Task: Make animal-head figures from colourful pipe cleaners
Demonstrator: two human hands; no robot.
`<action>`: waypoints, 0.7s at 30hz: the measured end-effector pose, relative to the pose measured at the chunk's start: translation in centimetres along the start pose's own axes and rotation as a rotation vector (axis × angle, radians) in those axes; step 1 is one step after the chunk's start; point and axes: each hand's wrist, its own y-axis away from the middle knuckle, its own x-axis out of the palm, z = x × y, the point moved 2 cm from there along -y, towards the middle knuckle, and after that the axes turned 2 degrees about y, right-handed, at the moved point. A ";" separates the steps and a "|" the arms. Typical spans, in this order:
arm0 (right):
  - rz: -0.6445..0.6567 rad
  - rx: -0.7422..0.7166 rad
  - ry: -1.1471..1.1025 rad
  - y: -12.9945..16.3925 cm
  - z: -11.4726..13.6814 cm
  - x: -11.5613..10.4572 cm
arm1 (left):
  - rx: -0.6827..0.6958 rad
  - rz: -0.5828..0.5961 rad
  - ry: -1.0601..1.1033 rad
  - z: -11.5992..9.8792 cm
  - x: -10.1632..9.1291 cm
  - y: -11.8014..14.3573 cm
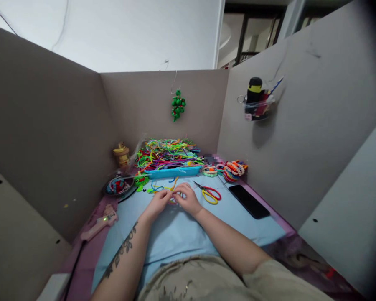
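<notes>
Both forearms reach in from the near edge over the light blue mat (pixel 175 234) that covers the middle of the surface. Left hand (pixel 158 204) and right hand (pixel 188 199) meet at the mat's middle, fingertips pinched together on a small pipe cleaner piece (pixel 173 200), orange and pink bits showing between them; both hands closed narrow on it, exact finger placement hidden. The piece looks very light, fuzzy, thin, with a bendable wire core: holds a shape once bent, kinks easily, not slippery, not fragile, though cut wire ends are likely prickly. Best held by pinching close beside the bend point, one hand either side, so the wire does not twist off line. Just right of the right hand lie scissors (pixel 210 195) with red and yellow handles, blades shut as far as I can tell. Further right, near the right edge, a black phone (pixel 249 201) lies flat. At the left edge, a pink glue gun (pixel 98 223) with its cord. Beyond the hands, loose blue and yellow pipe cleaner scraps (pixel 158 187), then a dark bowl (pixel 119 185) of offcuts at the far left. Behind, a turquoise tray (pixel 172 171) with a big heap of mixed-colour pipe cleaners (pixel 166 152). Far right corner: finished fuzzy pieces (pixel 235 168). A green ornament (pixel 178 104) hangs on the back wall.
</notes>
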 end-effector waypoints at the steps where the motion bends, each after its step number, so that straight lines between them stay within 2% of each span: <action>1: -0.001 0.007 0.001 0.0 0.0 0.0 | 0.015 0.006 -0.019 0.0 0.0 0.0; 21: 0.073 0.039 -0.033 0.0 -0.4 0.2 | 0.026 0.010 0.012 0.4 0.2 0.0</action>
